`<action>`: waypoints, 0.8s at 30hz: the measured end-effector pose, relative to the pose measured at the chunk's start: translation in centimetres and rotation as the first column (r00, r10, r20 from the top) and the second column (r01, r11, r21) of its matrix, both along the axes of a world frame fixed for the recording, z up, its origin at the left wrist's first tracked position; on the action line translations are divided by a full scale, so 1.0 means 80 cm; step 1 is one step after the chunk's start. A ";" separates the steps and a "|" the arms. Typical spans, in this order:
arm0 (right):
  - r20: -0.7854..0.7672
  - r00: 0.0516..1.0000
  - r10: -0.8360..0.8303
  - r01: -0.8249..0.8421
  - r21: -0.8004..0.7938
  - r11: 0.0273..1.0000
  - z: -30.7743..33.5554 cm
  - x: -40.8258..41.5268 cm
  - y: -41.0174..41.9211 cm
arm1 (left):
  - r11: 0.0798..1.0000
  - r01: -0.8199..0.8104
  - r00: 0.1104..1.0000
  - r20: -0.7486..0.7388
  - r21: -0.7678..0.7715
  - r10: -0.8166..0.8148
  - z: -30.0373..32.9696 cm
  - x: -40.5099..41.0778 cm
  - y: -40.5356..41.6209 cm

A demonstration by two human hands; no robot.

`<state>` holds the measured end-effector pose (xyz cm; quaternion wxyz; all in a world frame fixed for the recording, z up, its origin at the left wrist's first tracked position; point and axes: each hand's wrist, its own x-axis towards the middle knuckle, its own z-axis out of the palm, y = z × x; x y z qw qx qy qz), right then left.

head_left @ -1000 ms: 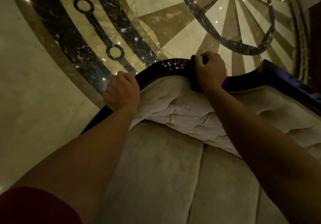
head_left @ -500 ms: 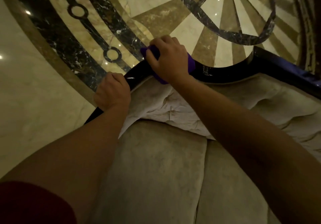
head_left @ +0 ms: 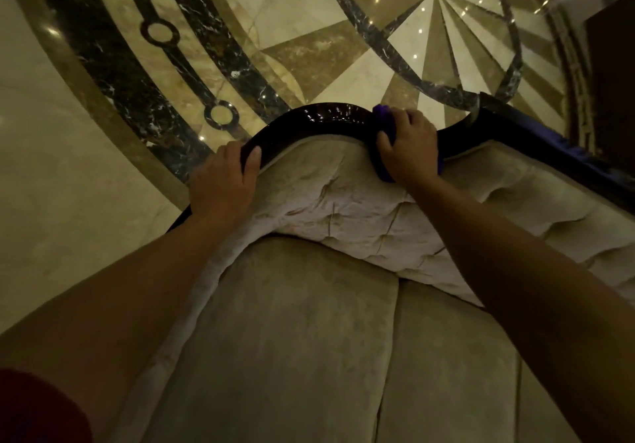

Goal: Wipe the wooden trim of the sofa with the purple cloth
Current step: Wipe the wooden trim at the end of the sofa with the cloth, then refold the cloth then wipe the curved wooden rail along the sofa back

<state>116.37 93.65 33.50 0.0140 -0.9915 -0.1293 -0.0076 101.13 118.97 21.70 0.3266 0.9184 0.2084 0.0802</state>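
Purple cloth sits clenched under the right hand atop the sofa's dark wooden trim, whose arc runs leftward to the left hand gripping it bare.

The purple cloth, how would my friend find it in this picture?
Find the sofa's dark shiny trim curving along its top. Follow it right to the right hand. The cloth bunched under it is the only purple thing there.
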 end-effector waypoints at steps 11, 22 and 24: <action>-0.516 0.856 -0.028 0.133 0.167 0.977 -0.070 -0.185 0.048 | 0.998 0.037 0.969 -0.246 0.057 -0.022 -0.008 -0.155 0.023; -0.754 0.593 -0.282 0.774 0.438 0.457 -0.099 -0.403 -0.087 | 0.714 -0.092 0.874 -0.400 -0.695 -0.276 0.025 -0.344 -0.185; -0.766 0.569 -0.299 0.814 0.472 0.339 -0.086 -0.435 -0.121 | 0.587 -0.116 0.838 -0.396 -0.801 -0.375 0.032 -0.366 -0.235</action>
